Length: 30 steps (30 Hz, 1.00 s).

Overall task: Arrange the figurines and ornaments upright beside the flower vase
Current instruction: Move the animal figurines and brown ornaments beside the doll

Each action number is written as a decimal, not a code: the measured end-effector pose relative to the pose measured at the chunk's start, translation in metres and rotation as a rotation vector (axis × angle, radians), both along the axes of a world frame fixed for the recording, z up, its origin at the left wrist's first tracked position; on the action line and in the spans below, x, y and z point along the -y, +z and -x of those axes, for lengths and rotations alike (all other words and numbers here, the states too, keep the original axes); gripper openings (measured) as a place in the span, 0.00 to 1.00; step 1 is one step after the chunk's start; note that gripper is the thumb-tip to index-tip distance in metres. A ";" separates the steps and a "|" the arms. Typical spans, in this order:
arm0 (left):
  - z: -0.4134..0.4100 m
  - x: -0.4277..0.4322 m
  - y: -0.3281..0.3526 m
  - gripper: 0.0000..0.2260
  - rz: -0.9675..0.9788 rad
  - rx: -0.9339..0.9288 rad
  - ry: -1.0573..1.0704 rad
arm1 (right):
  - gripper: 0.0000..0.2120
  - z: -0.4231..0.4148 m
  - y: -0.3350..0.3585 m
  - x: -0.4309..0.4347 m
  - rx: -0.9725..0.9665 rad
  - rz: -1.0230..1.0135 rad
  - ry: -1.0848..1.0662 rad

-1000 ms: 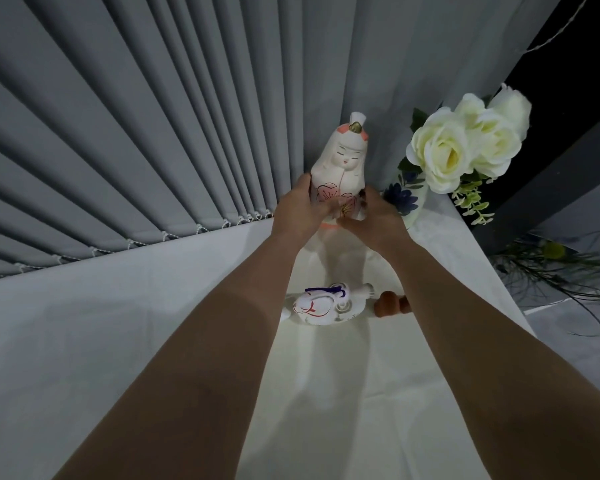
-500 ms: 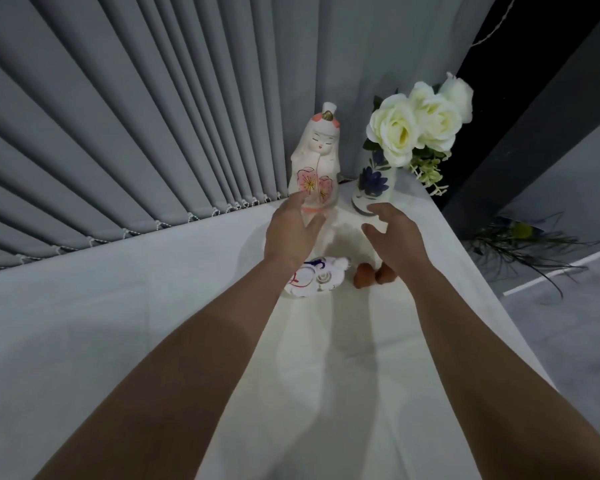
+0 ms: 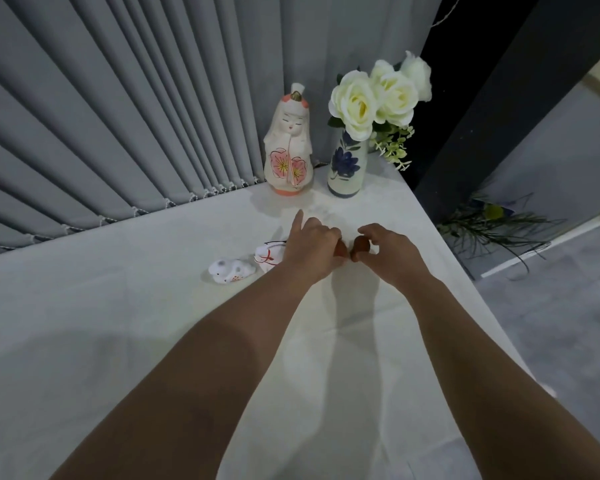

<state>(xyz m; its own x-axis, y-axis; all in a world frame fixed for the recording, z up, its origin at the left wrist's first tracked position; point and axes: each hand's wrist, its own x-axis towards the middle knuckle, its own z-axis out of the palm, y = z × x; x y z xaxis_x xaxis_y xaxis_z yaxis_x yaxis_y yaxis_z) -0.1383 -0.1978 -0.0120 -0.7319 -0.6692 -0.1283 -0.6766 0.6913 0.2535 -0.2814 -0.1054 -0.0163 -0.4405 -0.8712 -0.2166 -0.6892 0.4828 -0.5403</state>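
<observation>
Grey vertical blinds [image 3: 118,126] fill the view from nine o'clock round to twelve, hanging behind a table under a white cloth [image 3: 125,306]. Near the centre, a little toward nine o'clock, a small white figurine with dark and orange spots [image 3: 231,270] lies on its side on the cloth. Just beside it, at its three o'clock, a second white ornament with red and dark lines [image 3: 269,259] also lies down, partly hidden by the left hand [image 3: 310,247].

Toward twelve o'clock a tall white doll figurine with pink blossoms on its front [image 3: 288,147] stands upright at the back of the table, just in front of the blinds. At its three o'clock, near but apart, stands the flower vase [image 3: 347,168], white with blue flowers painted on it, holding cream roses [image 3: 378,95] and a green sprig.

The left hand is curled, knuckles up, its forefinger sticking out toward twelve o'clock; its other fingers close on one end of a small reddish-brown ornament [image 3: 359,244]. The right hand [image 3: 392,252] pinches the other end between thumb and forefinger. This ornament sits low over the cloth, at six o'clock from the vase and well apart from it; whether it touches the cloth cannot be told.

At three o'clock, beyond the table edge, green leafy stems [image 3: 492,226] lie on a grey floor.
</observation>
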 end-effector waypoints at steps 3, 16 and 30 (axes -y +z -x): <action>0.004 0.000 -0.002 0.13 -0.019 -0.008 0.010 | 0.18 -0.002 -0.002 -0.001 0.012 0.007 0.009; 0.031 0.046 0.012 0.15 0.041 -0.068 0.144 | 0.17 0.025 0.004 0.050 -0.039 0.079 -0.041; 0.051 0.062 0.005 0.18 0.060 0.037 0.090 | 0.19 0.034 -0.008 0.078 -0.064 0.042 -0.001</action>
